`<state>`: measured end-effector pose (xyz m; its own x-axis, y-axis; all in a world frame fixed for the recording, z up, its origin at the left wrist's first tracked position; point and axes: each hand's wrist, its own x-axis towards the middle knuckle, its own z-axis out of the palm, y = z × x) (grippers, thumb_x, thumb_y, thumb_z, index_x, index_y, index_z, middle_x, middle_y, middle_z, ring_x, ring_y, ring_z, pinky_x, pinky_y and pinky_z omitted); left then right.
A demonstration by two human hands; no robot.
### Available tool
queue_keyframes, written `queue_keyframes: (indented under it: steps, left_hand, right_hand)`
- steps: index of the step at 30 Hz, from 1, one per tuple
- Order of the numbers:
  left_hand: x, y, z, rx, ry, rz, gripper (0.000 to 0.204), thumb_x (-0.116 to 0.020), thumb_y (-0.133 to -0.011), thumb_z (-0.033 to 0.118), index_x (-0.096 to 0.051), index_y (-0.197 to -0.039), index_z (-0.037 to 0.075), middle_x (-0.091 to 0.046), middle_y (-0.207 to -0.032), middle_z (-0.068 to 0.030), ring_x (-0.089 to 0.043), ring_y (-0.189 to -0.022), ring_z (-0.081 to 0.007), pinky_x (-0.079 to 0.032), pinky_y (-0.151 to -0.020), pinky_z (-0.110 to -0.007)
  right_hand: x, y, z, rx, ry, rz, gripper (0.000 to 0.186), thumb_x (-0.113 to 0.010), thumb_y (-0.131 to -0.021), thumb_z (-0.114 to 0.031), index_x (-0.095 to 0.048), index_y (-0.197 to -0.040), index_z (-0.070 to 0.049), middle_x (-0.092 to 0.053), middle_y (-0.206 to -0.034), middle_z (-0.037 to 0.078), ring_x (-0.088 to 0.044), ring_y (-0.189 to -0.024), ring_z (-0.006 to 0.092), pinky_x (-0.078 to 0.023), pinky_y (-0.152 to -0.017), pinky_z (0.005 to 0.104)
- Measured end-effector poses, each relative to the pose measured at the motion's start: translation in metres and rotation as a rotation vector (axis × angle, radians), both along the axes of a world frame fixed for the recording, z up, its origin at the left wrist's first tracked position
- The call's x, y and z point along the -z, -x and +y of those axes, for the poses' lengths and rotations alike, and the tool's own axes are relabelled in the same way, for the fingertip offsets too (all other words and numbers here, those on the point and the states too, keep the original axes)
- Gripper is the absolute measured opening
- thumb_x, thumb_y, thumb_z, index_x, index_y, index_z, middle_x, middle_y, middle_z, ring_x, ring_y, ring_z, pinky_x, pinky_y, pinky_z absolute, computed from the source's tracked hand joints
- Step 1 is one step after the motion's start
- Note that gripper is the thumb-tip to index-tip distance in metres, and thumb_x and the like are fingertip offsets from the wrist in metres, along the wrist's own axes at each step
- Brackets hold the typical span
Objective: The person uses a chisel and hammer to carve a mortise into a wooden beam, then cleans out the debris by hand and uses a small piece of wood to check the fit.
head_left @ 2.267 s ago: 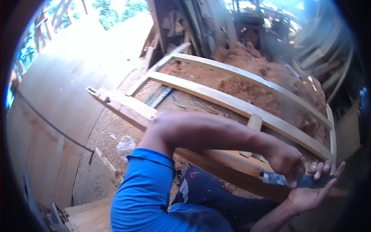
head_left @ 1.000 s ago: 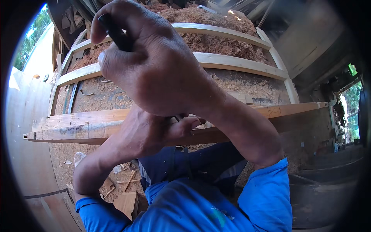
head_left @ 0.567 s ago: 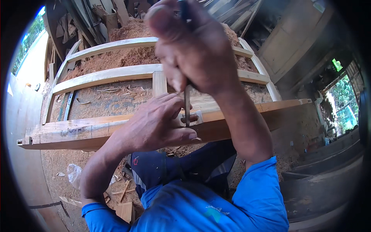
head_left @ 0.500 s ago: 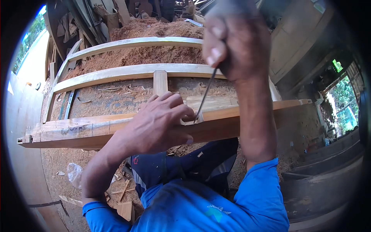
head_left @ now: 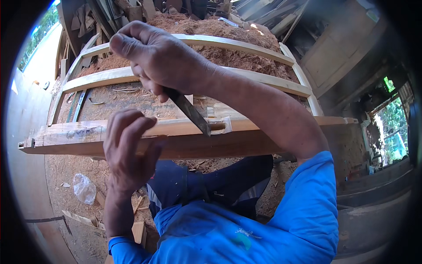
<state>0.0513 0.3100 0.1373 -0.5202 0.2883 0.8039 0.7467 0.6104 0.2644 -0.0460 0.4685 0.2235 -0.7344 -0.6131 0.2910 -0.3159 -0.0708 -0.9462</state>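
Gripped in my right hand [head_left: 151, 55], a chisel [head_left: 189, 110] slants down to the right with its flat dark blade showing. My fist hides its handle. Its tip is near the front upper edge of a long wooden beam [head_left: 250, 125], just left of a mortise [head_left: 217, 126] cut into the top face; whether it touches cannot be told. My left hand [head_left: 129, 147] is raised in front of the beam, left of the blade, holding nothing, with its fingers curved and apart.
Behind the beam lies a pale wooden frame [head_left: 250, 78] with curved-looking rails. Heaped sawdust [head_left: 220, 33] and stacked boards [head_left: 288, 20] are at the back. A clear plastic bag [head_left: 84, 189] and wood offcuts [head_left: 139, 231] lie on the floor to the left. My legs are under the beam.
My right hand has swung left and down with the chisel, turning its blade face into view. My left hand has come off the beam by the mortise and moved left, opening.
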Motion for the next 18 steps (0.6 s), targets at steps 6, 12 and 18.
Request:
queue_keyframes:
  steps: [6,12,18]
  left_hand:
    - [0.016,0.004,0.008,0.034,0.191,-0.104,0.053,-0.083,-0.076,0.027,-0.064,-0.123,0.014,-0.059,-0.103,-0.0124,-0.063,-0.092,-0.0312,-0.052,-0.078,-0.047]
    - [0.021,0.006,0.017,0.024,0.25,-0.009,0.056,-0.081,-0.079,0.028,-0.061,-0.13,0.027,-0.062,-0.104,-0.0111,-0.066,-0.089,-0.0277,-0.053,-0.073,-0.045]
    - [0.026,0.002,0.016,-0.062,0.406,-0.147,0.045,-0.085,-0.072,0.033,-0.074,-0.115,0.022,-0.072,-0.098,-0.0072,-0.07,-0.089,-0.028,-0.054,-0.075,-0.045]
  right_hand:
    - [0.007,-0.001,-0.014,-0.064,-0.105,0.091,0.051,-0.054,-0.103,-0.049,-0.057,-0.121,-0.001,-0.06,-0.074,0.007,-0.06,-0.054,0.0134,-0.05,-0.048,0.0296]
    - [0.026,0.0,-0.03,-0.11,-0.103,0.242,0.042,-0.059,-0.102,-0.037,-0.066,-0.116,0.002,-0.07,-0.105,0.023,-0.067,-0.102,0.0335,-0.05,-0.092,0.0426]
    - [0.04,-0.01,-0.032,-0.146,-0.096,0.344,0.035,-0.066,-0.097,-0.035,-0.066,-0.118,-0.006,-0.071,-0.098,0.02,-0.07,-0.095,0.0374,-0.054,-0.084,0.0444]
